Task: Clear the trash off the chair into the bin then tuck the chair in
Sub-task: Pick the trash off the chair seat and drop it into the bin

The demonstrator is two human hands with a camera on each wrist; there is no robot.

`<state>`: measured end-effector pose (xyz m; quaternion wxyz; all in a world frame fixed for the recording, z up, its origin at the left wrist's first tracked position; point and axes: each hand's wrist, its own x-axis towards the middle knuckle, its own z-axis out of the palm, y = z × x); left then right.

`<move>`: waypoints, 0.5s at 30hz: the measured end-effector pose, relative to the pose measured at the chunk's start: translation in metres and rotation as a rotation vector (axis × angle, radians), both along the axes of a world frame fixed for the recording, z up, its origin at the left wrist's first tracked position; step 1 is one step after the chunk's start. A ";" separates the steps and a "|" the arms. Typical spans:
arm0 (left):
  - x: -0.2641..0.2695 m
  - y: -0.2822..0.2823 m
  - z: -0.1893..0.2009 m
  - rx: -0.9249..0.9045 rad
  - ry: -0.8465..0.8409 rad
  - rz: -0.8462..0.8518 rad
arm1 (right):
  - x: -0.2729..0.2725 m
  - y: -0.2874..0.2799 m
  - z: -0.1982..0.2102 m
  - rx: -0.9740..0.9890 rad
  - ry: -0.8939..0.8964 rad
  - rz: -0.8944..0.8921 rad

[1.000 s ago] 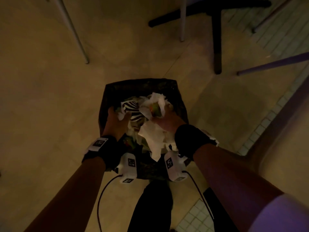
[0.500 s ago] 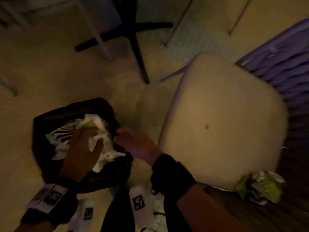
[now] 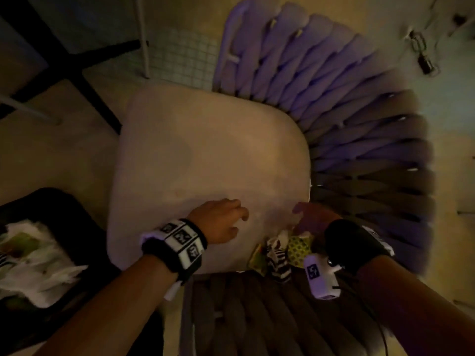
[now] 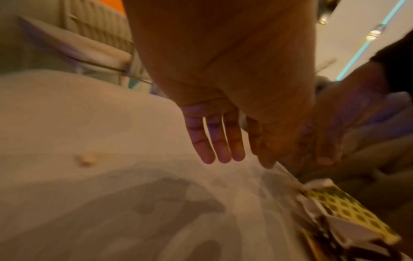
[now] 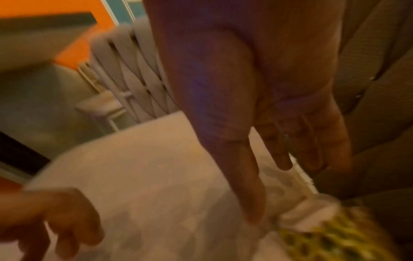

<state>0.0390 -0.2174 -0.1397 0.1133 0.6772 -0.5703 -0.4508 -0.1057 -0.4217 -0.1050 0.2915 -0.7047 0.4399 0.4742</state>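
The chair has a beige seat cushion (image 3: 205,155) and a woven purple-grey back (image 3: 359,124) curving round its right side. Crumpled trash (image 3: 280,255), yellow dotted paper (image 4: 348,208) with zebra-striped wrappers, lies at the seat's near right corner. My left hand (image 3: 221,219) hovers over the near part of the seat, fingers straight and empty (image 4: 223,150). My right hand (image 3: 311,217) hangs just above the trash with fingers extended, holding nothing (image 5: 279,155). The yellow paper (image 5: 335,238) sits below its fingertips. The black bin (image 3: 64,206) stands at lower left, holding white paper (image 3: 38,265).
A black cross-shaped table base (image 3: 84,80) and a thin metal leg (image 3: 144,37) stand on the floor beyond the seat's far left. A small crumb (image 4: 86,159) and a faint grey stain mark the cushion. The bin sits close against the chair's left side.
Both hands let go of the paper in the bin and moved right over the chair seat, empty. The head view swung from the bin to the chair.
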 end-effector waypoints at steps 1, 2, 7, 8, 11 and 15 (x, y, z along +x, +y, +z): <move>-0.015 -0.016 -0.002 0.007 0.006 -0.066 | -0.006 -0.007 -0.004 0.002 0.064 0.118; -0.031 -0.029 -0.005 0.017 0.016 -0.129 | -0.008 -0.008 -0.009 0.036 0.093 0.160; -0.094 -0.057 -0.021 0.196 0.087 -0.123 | -0.013 -0.002 -0.040 0.046 0.041 0.429; -0.101 -0.058 -0.023 0.237 0.101 -0.050 | -0.012 -0.002 -0.042 0.025 0.055 0.434; -0.118 -0.062 -0.029 0.309 0.155 0.177 | -0.022 0.000 -0.052 0.010 0.071 0.247; -0.135 -0.062 -0.035 0.392 0.154 0.265 | -0.040 0.000 -0.061 -0.009 0.093 0.192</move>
